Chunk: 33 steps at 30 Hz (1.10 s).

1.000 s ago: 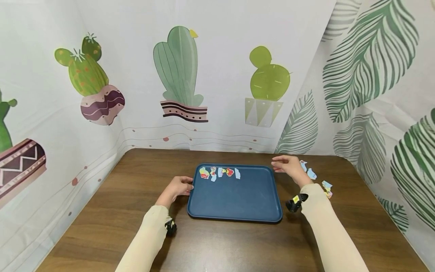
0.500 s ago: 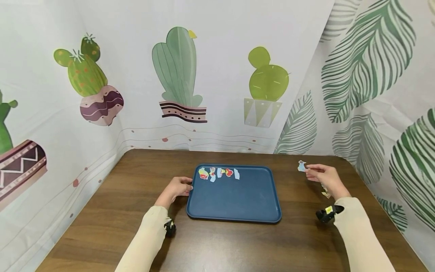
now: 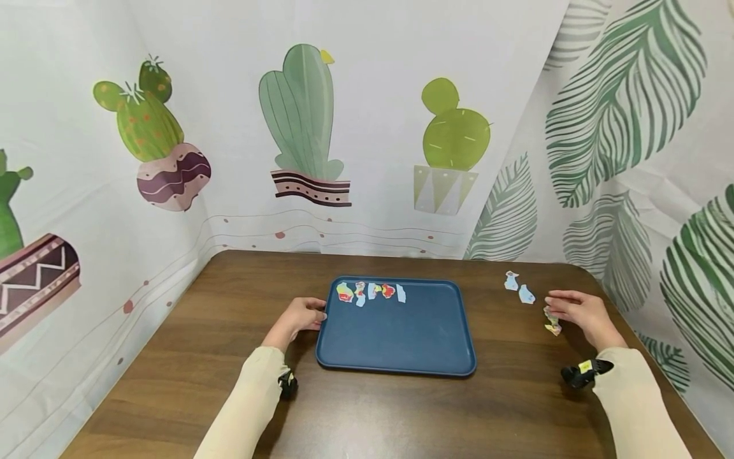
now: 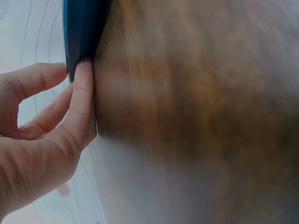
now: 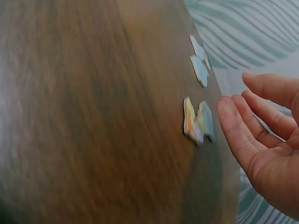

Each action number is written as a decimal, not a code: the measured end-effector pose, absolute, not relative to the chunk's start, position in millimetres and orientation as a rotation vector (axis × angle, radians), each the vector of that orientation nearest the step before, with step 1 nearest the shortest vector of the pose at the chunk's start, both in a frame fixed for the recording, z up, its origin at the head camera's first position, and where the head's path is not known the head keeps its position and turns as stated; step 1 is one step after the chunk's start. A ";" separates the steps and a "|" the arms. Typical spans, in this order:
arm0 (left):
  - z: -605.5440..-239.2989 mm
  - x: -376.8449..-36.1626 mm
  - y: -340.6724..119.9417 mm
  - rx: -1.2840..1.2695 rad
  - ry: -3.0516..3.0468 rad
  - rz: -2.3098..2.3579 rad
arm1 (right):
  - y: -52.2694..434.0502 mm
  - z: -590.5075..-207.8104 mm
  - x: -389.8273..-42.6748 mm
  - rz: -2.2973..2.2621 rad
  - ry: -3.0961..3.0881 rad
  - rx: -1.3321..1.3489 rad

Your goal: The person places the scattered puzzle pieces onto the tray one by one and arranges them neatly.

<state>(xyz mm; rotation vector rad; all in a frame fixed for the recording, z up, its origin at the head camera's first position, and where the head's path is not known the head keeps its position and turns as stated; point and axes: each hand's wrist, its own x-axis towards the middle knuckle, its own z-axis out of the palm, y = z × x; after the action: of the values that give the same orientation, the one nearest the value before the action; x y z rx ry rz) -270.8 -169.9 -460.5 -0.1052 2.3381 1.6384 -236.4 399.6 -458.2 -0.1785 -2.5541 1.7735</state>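
Observation:
A dark blue tray [image 3: 395,331] lies on the table with several irregular, colourful puzzle pieces [image 3: 388,291] in a row along its far side. My left hand [image 3: 301,315] grips the tray's left edge; in the left wrist view, thumb and fingers meet either side of the blue rim [image 4: 84,32]. Over the table's right part, my right hand [image 3: 582,314] hovers with loosely bent fingers and nothing held. Just left of it lie yellowish puzzle pieces [image 3: 552,322], partly hidden by its fingertips in the head view. Two light blue pieces [image 3: 526,294] [image 3: 511,280] lie farther back.
The brown wooden table [image 3: 378,414] extends around the tray. Behind it hangs a white cloth [image 3: 378,127] printed with cacti and leaves. Black cameras [image 3: 586,373] sit on both wrists.
My right hand has moved right from beside the tray, past the light blue pieces, to the yellowish ones. The left hand and the tray have stayed in place.

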 end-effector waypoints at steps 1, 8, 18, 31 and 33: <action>-460.9 -271.2 -169.5 -0.119 2.337 1.640 | 400.7 -458.4 -234.9 1.776 -2.550 -0.194; -460.1 -271.1 -165.9 -0.168 2.356 1.617 | 412.5 -467.4 -229.3 1.790 -2.555 -0.283; -463.2 -272.3 -166.4 -0.168 2.361 1.616 | 423.1 -474.9 -228.9 1.606 -2.722 -0.354; -463.6 -271.6 -166.2 -0.169 2.359 1.627 | 421.2 -468.6 -233.2 1.406 -2.898 -0.275; -463.5 -271.6 -165.9 -0.164 2.353 1.636 | 420.9 -468.0 -234.1 1.402 -2.902 -0.272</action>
<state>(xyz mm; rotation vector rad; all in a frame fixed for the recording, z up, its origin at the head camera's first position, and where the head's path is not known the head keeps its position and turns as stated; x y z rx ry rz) -271.6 -165.9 -463.5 -0.1637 2.3532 1.6358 -234.1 420.9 -468.0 -0.2718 -2.9016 1.4017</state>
